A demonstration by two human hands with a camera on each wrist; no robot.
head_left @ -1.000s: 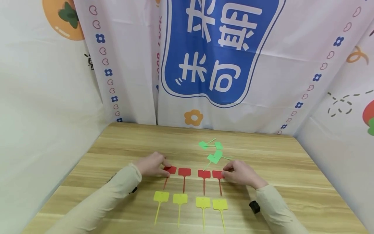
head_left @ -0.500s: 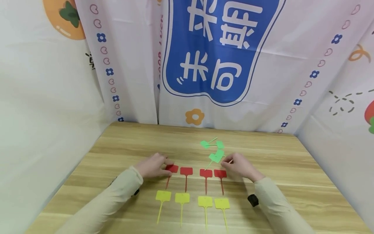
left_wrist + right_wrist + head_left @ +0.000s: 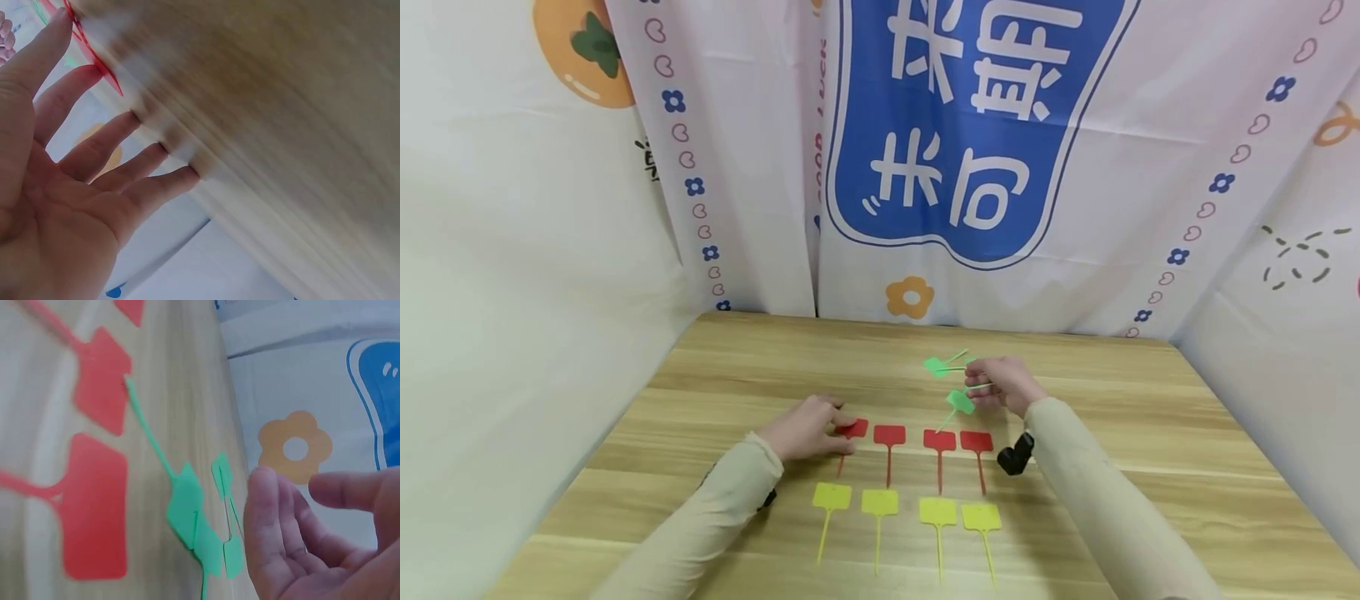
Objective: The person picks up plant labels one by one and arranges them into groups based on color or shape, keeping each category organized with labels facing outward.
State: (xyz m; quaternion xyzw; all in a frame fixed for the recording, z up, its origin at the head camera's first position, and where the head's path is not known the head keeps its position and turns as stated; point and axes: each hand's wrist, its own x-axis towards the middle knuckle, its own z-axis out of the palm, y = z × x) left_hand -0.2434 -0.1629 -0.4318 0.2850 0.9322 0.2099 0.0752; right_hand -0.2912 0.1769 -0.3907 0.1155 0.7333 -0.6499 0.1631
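Observation:
My left hand (image 3: 808,429) is at the leftmost red plant label (image 3: 858,428); its thumb and forefinger pinch opposite edges. In the left wrist view, that red label (image 3: 94,53) lies between thumb and forefinger, and the other fingertips rest on the wood. Over the green plant labels (image 3: 958,402) is my right hand (image 3: 1006,383), partly covering them. The right wrist view shows its thumb apart from loosely bent fingers (image 3: 265,512), with nothing between. Beside it, several green labels (image 3: 186,503) lie on the table, two of them overlapping; one stem tip touches a red label (image 3: 103,378).
Several red labels (image 3: 890,435) form a row across the table (image 3: 760,350). Nearer me is a row of yellow labels (image 3: 880,502), stems towards me. A printed cloth (image 3: 760,167) hangs behind the table, with more cloth at both sides.
My right hand has left the rightmost red label and moved away from me to the green labels. My left hand keeps its place at the leftmost red label. The view has shifted slightly.

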